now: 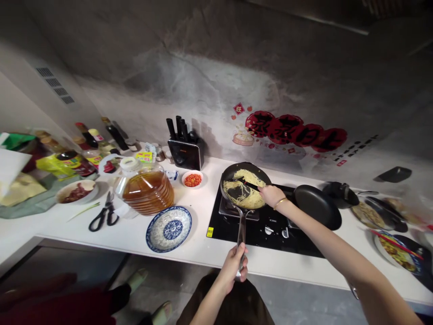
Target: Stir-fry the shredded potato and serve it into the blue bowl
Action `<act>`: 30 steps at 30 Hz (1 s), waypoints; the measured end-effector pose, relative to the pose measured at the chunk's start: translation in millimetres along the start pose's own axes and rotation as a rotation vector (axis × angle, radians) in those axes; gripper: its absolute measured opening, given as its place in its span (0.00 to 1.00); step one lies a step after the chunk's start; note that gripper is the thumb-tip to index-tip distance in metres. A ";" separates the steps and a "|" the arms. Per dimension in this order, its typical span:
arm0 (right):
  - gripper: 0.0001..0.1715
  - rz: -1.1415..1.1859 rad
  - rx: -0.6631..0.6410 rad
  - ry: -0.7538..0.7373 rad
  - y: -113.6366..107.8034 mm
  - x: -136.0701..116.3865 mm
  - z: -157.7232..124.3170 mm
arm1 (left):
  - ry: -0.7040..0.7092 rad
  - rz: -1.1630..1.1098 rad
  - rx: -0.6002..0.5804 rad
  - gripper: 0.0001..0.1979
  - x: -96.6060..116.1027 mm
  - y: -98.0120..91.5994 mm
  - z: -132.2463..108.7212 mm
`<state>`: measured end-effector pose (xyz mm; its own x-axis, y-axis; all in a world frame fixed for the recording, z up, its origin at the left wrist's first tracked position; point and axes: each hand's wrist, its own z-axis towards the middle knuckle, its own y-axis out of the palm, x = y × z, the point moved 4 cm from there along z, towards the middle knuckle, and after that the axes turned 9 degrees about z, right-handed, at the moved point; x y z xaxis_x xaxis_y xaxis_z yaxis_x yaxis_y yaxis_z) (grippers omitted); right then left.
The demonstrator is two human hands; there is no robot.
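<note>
A frying pan (227,179) sits over the left burner of the black gas hob (219,228). Pale yellow noodles (248,198) lie inside it, pushed toward the sides with a bare patch of pan showing. My left hand (234,266) is wrapped round the end of the pan's metal handle (241,232). Over the pan's right rim, my right hand (273,197) grips a black-handled spatula (251,185); its tip is down among the noodles and hard to make out.
A blue-and-white plate (171,228), a big oil jug (149,189), scissors (104,214) and a bowl of chopped red chilli (192,180) are left of the hob. Behind stands a knife block (185,154). Another black pan (316,207) rests on the right burner. A person's feet (138,279) show below left.
</note>
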<state>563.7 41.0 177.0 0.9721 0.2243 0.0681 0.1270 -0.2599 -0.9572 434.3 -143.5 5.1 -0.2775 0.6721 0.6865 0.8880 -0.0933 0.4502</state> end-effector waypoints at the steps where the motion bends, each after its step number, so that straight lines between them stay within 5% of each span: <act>1: 0.21 -0.006 -0.020 -0.006 -5.8 7.5 -9.7 | -0.003 -0.003 -0.001 0.26 0.3 0.3 0.0; 5: 0.20 -0.080 -0.085 -0.045 -39.2 48.3 -59.4 | -0.013 -0.011 -0.009 0.27 0.5 0.6 -0.1; 8: 0.19 -0.142 -0.123 -0.026 -40.9 62.0 -77.7 | -0.012 -0.022 -0.014 0.27 -0.4 0.0 0.1; 18: 0.24 0.018 0.105 0.189 22.4 55.5 -17.3 | -0.011 -0.009 -0.004 0.26 -2.1 -0.3 1.2; 22: 0.22 0.056 0.051 0.181 17.4 63.3 -13.4 | -0.023 -0.032 -0.008 0.26 -1.5 0.4 1.3; 26: 0.20 0.043 -0.024 0.041 -0.8 75.6 -46.5 | -0.020 -0.058 -0.010 0.26 -3.4 0.8 3.3; 30: 0.22 -0.119 0.000 -0.112 -2.6 58.2 -59.3 | -0.025 -0.052 0.000 0.26 -5.5 -0.8 3.1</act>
<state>631.7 -1.1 200.2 0.9220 0.3572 0.1494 0.2401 -0.2250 -0.9443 436.2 -144.8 -0.7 -0.3137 0.6940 0.6481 0.8727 -0.0582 0.4848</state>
